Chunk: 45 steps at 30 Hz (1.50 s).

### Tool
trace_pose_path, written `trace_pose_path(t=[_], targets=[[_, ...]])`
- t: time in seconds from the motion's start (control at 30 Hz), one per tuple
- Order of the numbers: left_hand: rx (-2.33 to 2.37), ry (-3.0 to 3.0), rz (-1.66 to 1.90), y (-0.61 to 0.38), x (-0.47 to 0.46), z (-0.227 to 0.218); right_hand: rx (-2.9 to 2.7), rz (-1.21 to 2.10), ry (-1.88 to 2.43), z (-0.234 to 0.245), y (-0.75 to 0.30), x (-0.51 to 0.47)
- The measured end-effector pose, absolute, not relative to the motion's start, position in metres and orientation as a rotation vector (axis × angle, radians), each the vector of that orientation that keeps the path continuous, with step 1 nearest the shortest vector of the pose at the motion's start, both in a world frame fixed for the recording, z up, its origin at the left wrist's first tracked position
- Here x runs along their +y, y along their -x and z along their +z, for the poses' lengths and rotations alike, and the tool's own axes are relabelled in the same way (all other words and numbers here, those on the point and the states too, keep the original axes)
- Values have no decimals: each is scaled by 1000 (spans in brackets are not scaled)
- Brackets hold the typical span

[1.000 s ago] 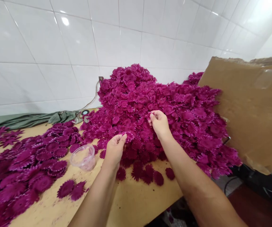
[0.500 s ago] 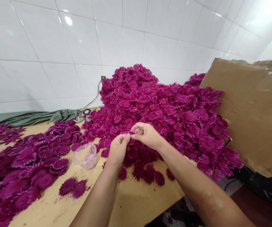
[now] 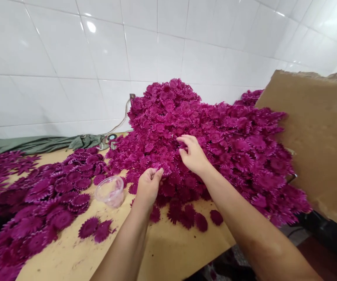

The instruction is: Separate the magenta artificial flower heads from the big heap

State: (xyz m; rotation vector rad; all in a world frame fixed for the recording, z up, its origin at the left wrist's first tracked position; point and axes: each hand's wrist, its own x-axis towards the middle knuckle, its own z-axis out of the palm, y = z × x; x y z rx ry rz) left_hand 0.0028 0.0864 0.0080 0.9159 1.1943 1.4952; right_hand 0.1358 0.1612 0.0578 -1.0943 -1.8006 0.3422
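A big heap of magenta fabric flowers [image 3: 215, 136] rises against the white tiled wall. My left hand [image 3: 148, 186] is closed at the heap's front edge, pinching a small stack of flowers [image 3: 163, 169] between thumb and fingers. My right hand [image 3: 193, 155] reaches into the heap a little higher, fingers spread and slightly curled over the flowers, with nothing gripped that I can see. A flatter spread of flowers [image 3: 36, 195] covers the wooden table [image 3: 168, 249] at the left.
A small clear plastic cup [image 3: 110, 191] stands on the table left of my left hand. A torn cardboard sheet [image 3: 317, 140] leans at the right. Green cloth [image 3: 39, 143] and a cable lie along the wall. A few loose flowers [image 3: 186, 216] lie near the table's front edge.
My right hand met my left at the pinched flowers half a second ago, then moved up and away into the heap with fingers apart. The left hand stayed put.
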Motion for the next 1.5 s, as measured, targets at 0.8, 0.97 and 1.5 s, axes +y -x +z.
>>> trace_pose_path(t=[0.8,0.97,1.5], targets=[[1140,-1006,1642,-6,84,11,-1563,1458,957,56,-122,133],[1144,-955,1649,-12,88,10,-1620,1205,1015,53,-119,137],[1206,-891,1774,-15,79,10,-1207,1070,1046,62,-146,172]])
